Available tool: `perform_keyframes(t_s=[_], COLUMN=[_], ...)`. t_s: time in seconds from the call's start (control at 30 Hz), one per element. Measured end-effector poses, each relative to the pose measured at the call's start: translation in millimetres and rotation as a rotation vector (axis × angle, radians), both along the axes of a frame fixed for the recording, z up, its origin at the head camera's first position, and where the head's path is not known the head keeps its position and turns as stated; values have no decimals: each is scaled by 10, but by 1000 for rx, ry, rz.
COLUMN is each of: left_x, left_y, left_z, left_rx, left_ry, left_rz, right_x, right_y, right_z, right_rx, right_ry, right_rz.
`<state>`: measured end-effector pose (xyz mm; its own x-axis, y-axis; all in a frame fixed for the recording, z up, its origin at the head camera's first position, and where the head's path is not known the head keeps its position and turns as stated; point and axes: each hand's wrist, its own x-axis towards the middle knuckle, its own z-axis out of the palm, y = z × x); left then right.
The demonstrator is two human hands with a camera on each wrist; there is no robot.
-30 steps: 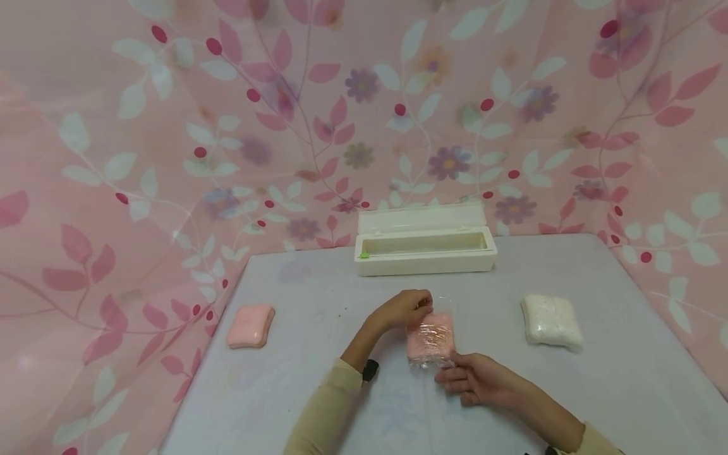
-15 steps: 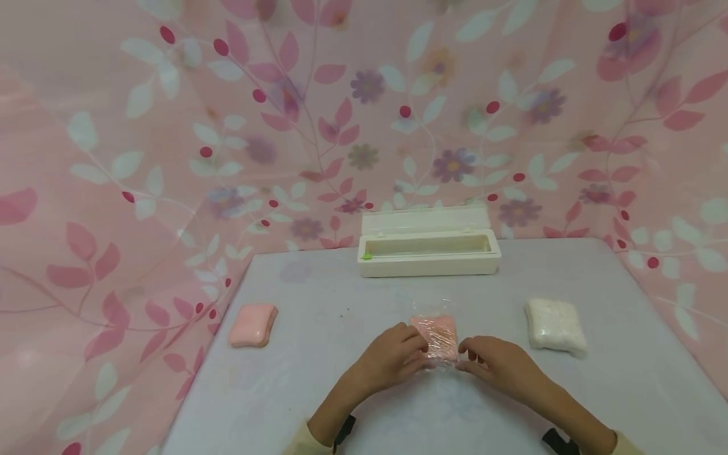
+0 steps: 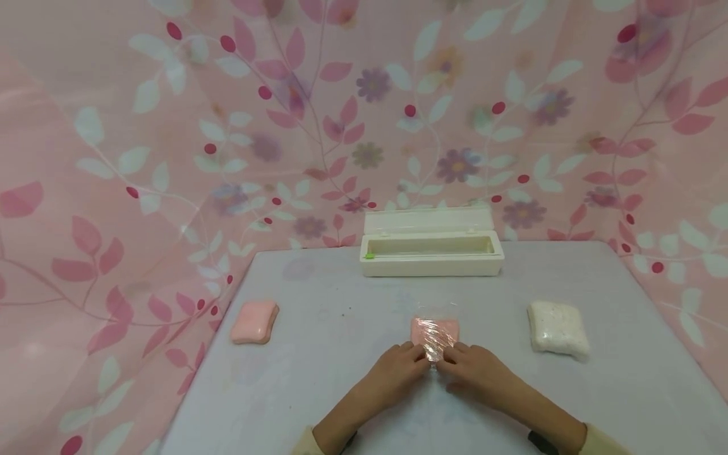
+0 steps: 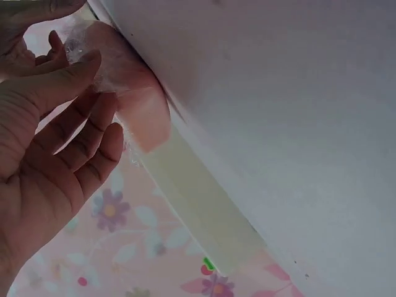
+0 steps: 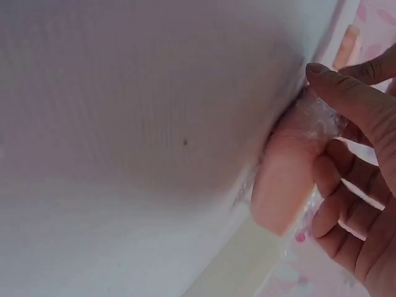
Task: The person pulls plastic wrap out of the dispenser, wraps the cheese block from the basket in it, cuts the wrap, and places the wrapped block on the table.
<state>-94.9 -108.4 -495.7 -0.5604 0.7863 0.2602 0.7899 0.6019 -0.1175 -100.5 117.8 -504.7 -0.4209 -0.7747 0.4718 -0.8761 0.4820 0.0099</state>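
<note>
A pink, soap-like block (image 3: 435, 330) lies at the middle of the table, with clear, wrinkled cling film (image 3: 436, 346) over it. A flap of film spreads flat beyond its far edge. At the near edge, my left hand (image 3: 394, 378) and right hand (image 3: 479, 378) meet from either side, pinching the film. In the left wrist view, the left thumb presses on bunched film (image 4: 114, 71) at the end of the block (image 4: 147, 114). The right wrist view has the right thumb over gathered film (image 5: 323, 119), its other fingers curled under beside the block (image 5: 281, 189).
A long white box (image 3: 432, 266) with its lid raised and a small green slider (image 3: 370, 256) stands at the back edge. Another pink block (image 3: 254, 322) lies at left, and a white block (image 3: 560, 328) in shiny film lies at right. A floral curtain (image 3: 318, 126) hangs behind.
My left hand has come from the block's far left corner down to its near edge. The right hand has moved in too, and both now meet at the film there.
</note>
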Motion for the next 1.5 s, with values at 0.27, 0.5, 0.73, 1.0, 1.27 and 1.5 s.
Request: perform_keyframes(t_s=[0.27, 0.5, 0.73, 1.0, 1.27, 1.5], left_x=[9, -46, -228, -357, -407, -513], left_y=[35, 19, -14, 37, 102, 42], left_z=[19, 25, -13, -44, -77, -123], left_rx=[-52, -10, 265, 492, 404, 285], left_ry=[-75, -275, -532, -779, -733, -773], left_rz=[48, 88, 160, 334, 530, 649], right_x=[65, 76, 15, -130, -202, -267], right_y=[-105, -92, -87, -116, -146, -114], right_z=[-47, -36, 21, 47, 88, -4], right_rx=[77, 33, -98, -291, -204, -85], right_ry=[5, -78, -369, -784, -862, -861], right_rz=[-100, -114, -207, -430, -648, -693])
